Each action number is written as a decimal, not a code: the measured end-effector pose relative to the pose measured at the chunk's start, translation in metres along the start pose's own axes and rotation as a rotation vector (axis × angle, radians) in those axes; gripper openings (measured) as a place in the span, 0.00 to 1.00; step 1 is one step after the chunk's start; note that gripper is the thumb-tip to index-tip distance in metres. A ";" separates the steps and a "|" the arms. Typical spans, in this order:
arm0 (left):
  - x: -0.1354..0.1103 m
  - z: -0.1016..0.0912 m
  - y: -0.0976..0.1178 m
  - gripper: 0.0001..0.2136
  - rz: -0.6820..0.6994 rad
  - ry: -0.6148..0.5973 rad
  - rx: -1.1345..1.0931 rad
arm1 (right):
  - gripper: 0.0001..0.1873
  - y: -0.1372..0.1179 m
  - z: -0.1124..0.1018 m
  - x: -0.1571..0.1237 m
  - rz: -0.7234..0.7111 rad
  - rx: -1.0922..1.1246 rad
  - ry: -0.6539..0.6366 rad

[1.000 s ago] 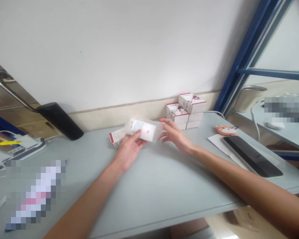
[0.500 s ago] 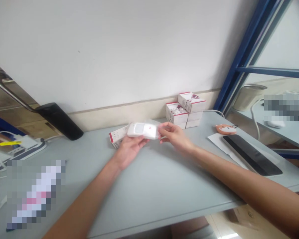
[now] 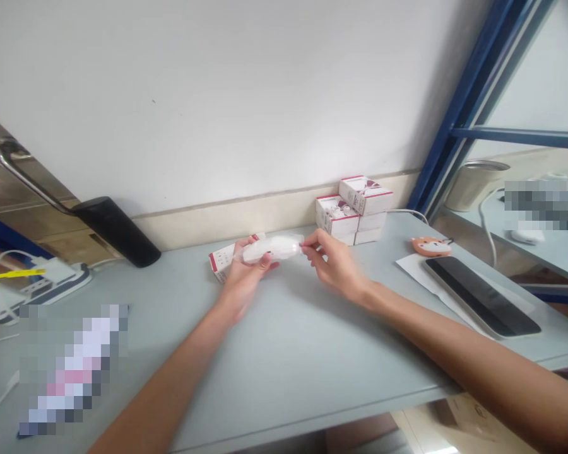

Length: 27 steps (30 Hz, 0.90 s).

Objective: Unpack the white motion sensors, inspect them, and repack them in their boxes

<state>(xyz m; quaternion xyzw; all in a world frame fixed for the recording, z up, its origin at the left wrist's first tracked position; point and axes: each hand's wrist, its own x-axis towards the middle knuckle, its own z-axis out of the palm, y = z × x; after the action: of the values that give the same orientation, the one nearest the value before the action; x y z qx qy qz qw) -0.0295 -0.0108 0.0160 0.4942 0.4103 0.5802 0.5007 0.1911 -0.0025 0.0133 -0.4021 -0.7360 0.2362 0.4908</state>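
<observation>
Left hand point(image 3: 241, 280), grip closed, held white device point(image 3: 275, 248) inside clear bag point(image 3: 294, 239), outside white-and-red carton point(image 3: 221, 257); right hand point(image 3: 337, 263) pinched bag's end.

White rounded device point(image 3: 278, 248) here, slim and elongated, sealed look hard to judge, wrapped in clear plastic bag point(image 3: 294, 242)! Lying lengthwise left to right, held up over grey desktop point(image 3: 284, 359). Left hand point(image 3: 245, 277) gripping left part, thumb pressed across near side. Right hand point(image 3: 334, 265) pinching bag at right end, fingertips together. Film wrinkled, glossy, surface detail blurred beneath. Bag spilling slightly past device at both ends!
</observation>
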 end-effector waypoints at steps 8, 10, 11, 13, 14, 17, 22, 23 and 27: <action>-0.009 0.006 0.018 0.29 -0.123 -0.073 0.264 | 0.07 0.015 -0.007 0.007 0.049 -0.211 -0.054; -0.010 0.005 0.021 0.29 -0.159 -0.175 0.223 | 0.07 0.019 -0.007 0.008 0.101 -0.157 -0.057; -0.010 0.004 0.022 0.29 -0.185 -0.208 0.202 | 0.08 0.020 -0.007 0.008 0.115 -0.124 -0.061; -0.009 0.002 0.023 0.29 -0.246 -0.233 0.152 | 0.08 0.020 -0.006 0.007 0.111 -0.062 -0.069; -0.008 0.000 0.023 0.30 -0.277 -0.233 0.120 | 0.08 0.019 -0.006 0.006 0.099 -0.035 -0.069; -0.004 -0.007 0.024 0.32 -0.387 -0.262 -0.037 | 0.09 0.012 -0.006 0.005 0.081 0.062 -0.074; -0.002 -0.017 0.032 0.25 -0.424 -0.314 -0.347 | 0.10 0.004 -0.003 0.006 0.282 0.284 -0.148; -0.003 -0.016 0.033 0.22 -0.389 -0.315 -0.369 | 0.10 0.005 -0.001 0.007 0.333 0.338 -0.165; -0.007 -0.006 0.031 0.10 -0.265 -0.305 -0.213 | 0.12 0.011 0.003 0.008 0.429 0.479 -0.035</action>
<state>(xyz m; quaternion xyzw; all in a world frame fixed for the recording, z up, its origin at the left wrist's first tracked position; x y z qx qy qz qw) -0.0406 -0.0221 0.0438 0.4624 0.3277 0.4679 0.6781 0.1908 0.0107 0.0084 -0.4169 -0.5664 0.5077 0.4977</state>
